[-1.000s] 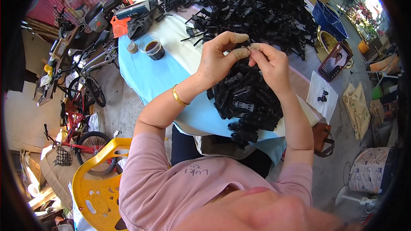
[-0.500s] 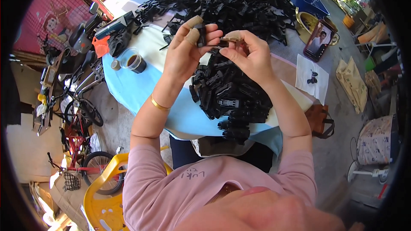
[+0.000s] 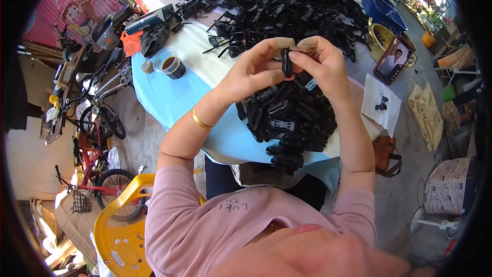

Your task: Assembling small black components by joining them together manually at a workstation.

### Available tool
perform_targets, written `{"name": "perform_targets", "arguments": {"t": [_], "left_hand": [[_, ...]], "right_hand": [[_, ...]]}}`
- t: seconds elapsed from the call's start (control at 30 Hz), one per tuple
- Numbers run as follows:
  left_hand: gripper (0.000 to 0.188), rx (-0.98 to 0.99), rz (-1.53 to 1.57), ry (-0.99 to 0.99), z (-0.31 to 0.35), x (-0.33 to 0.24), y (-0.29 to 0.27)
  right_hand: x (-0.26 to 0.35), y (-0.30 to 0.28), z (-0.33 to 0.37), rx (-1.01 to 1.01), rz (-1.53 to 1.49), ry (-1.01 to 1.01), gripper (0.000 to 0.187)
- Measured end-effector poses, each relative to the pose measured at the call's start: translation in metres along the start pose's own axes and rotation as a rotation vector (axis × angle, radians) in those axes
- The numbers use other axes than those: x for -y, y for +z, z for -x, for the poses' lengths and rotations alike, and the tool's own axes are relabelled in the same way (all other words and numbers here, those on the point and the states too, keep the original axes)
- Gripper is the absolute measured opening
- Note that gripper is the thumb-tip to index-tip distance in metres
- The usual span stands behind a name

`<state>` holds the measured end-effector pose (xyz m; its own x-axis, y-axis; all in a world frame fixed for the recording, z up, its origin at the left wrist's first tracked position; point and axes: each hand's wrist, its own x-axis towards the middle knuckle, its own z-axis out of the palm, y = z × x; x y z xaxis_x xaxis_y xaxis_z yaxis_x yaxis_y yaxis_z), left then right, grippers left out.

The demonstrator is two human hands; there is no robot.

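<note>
A small black plastic part [image 3: 287, 63] stands upright between my two hands, above the near heap. My left hand [image 3: 253, 72] grips it from the left, thumb below and index finger over the top. My right hand [image 3: 324, 67] pinches at its upper right side with thumb and index finger. Whether a second piece sits in the right fingers is hidden. Tan wraps cover several fingertips. Beneath my hands lies a heap of black plastic parts [image 3: 277, 110], with a short row of them [image 3: 285, 157] at the table's near edge.
A larger pile of black parts [image 3: 287, 7] covers the far table. On the left stand a cup of dark liquid [image 3: 171, 66] and an orange bag [image 3: 131, 42]. On the right are a phone [image 3: 393, 60], a white paper with small black pieces [image 3: 376, 115] and a brass-coloured pot [image 3: 378, 33].
My left hand has turned over from palm-up and moved right to meet my right hand. The black part now stands upright between them. The whole view has shifted slightly.
</note>
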<state>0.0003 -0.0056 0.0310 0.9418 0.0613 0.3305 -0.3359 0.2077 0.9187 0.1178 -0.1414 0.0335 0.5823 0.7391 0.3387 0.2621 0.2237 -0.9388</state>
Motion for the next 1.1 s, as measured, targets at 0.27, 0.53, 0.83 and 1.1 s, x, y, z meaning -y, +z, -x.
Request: {"name": "perform_targets", "arguments": {"t": [0.27,0.53,0.83,1.1], "left_hand": [[0.03,-0.164,-0.169,0.089,-0.003,0.012,-0.008],[0.031,-0.202,-0.145,0.129,-0.002,0.01,-0.01],[0.025,-0.321,-0.422,0.294,-0.001,0.019,-0.01],[0.044,-0.264,-0.657,0.331,0.004,-0.001,-0.002]], "right_hand": [[0.0,0.006,-0.002,0.12,-0.153,0.123,0.012],[-0.006,0.008,-0.001,0.165,0.069,0.068,0.017],[-0.002,0.018,0.004,0.107,0.138,0.101,0.018],[-0.009,-0.014,-0.01,0.115,0.017,0.112,0.017]]}}
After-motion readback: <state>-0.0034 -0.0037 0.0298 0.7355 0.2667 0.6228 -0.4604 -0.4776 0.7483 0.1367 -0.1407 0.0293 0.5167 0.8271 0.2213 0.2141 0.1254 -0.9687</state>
